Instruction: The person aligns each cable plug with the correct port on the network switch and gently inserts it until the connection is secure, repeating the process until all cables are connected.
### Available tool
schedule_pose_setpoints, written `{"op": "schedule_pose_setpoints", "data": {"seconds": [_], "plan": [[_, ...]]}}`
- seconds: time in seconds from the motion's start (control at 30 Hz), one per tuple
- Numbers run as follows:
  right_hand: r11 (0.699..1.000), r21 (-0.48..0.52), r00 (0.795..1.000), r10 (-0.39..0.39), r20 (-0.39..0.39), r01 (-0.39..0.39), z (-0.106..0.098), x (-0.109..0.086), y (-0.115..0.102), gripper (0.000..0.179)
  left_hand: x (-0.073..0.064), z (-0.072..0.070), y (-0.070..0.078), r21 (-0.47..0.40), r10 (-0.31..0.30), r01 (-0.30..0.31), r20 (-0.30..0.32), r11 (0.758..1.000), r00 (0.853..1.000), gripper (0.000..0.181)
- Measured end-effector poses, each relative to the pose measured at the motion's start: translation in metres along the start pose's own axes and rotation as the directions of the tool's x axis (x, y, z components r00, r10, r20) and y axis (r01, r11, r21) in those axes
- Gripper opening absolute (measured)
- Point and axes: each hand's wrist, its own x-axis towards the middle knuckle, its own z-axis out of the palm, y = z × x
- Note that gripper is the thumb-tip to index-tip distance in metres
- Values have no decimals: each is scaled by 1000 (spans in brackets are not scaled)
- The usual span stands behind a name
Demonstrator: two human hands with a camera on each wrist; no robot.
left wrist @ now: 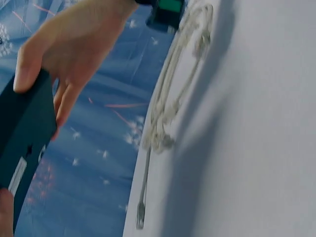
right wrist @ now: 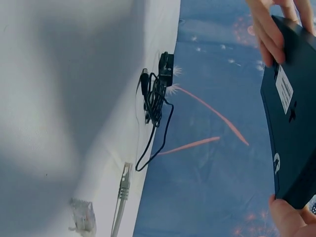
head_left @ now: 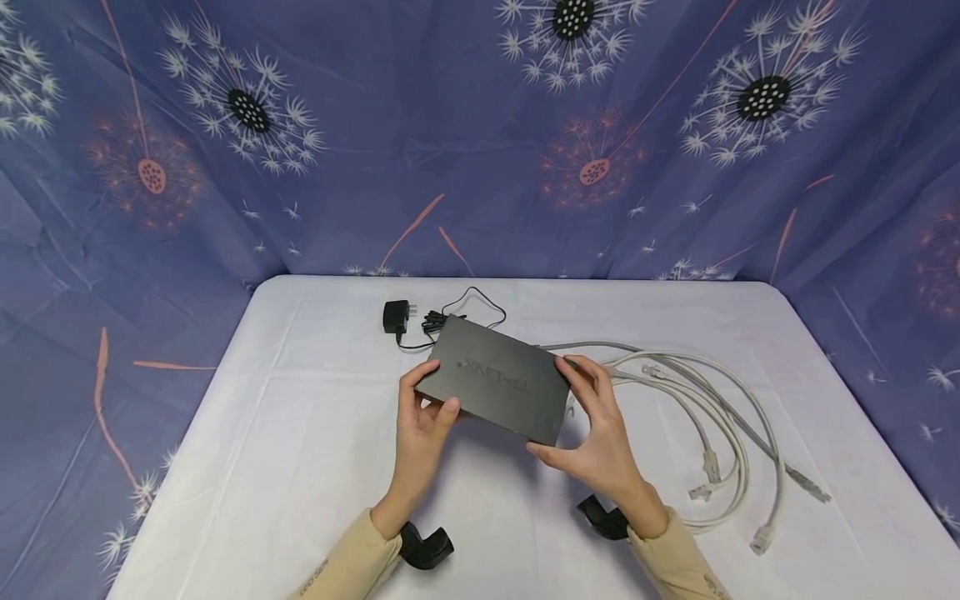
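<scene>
The left sleeve (head_left: 352,550) and right sleeve (head_left: 671,550) are beige, with dark markings (head_left: 313,577). Beside each is one black curved device (head_left: 425,550).

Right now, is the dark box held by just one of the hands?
No, the left hand and right hand both grip the dark box, one at each end.

"TP-LINK" lettering (head_left: 497,376) stands upside down on the dark box (head_left: 493,385), tops between six and seven o'clock; its white label (right wrist: 285,90) is illegible
</scene>
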Motion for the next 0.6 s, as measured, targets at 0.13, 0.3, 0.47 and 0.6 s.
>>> {"op": "schedule_pose_setpoints", "data": {"seconds": [0.13,0.3,0.47,0.6], "plan": [[999,-28,999,-22,-44,21,5,2,-2,94,-1,8,0,-24,-20,19,-22,1000,1000,53],[999,-25,996,-24,-81,22,10,2,-4,94,-1,14,1,4,-49,49,-37,999,998,55],[998,-25,991,-60,-120,57,15,4,-10,93,0,15,1,50,-73,76,-58,996,996,58],[998,-25,987,-64,-144,61,17,7,-24,93,2,16,3,55,-81,85,-68,995,994,60]]}}
